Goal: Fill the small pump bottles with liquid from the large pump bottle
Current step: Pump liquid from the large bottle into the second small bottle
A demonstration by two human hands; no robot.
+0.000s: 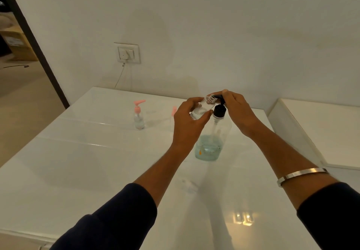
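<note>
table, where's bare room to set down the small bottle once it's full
The table is bare between the pink-pump bottle and the near edge, left of the left hand. It's crowded around the big bottle, under the right hand.

Head-worn view, facing forward and down, table (81, 152) close

The large pump bottle (212, 142) is clear, its liquid pale blue-green, with a small orange mark low on its front and a black pump head (219, 109); the open small bottle (202, 107) is colourless; the capped small pump bottle (139, 120) is clear under a pink pump; the table (78, 162) is glossy white; both sleeves (109, 222) are dark navy; the bangle (303, 173) is silver.
</note>
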